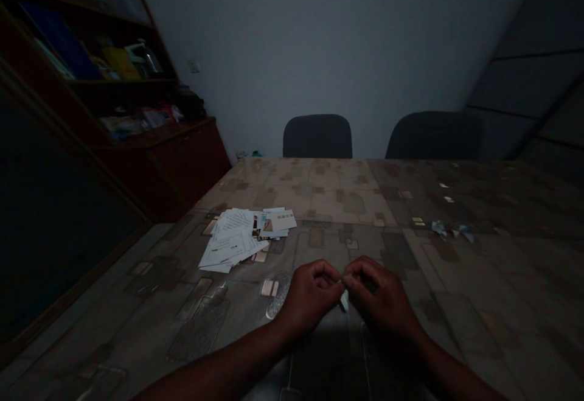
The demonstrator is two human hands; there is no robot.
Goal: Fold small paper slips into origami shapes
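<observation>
Close to the near edge of the patterned table, my left hand point(314, 291) and my right hand point(378, 291) meet at the fingertips. Both hands are pinched round a small pale piece of paper point(344, 301), which shows just below the fingertips and is mostly hidden by them. A loose pile of printed papers and cards point(232, 240) lies on the table to the left, beyond my left hand. Small crumpled or folded paper pieces point(439, 229) rest on the table to the right.
The tabletop point(319, 176) has a patterned cover. Two dark chairs point(317, 136) stand at its far side, by the wall. A wooden shelf unit point(182, 145) with assorted items is at the left.
</observation>
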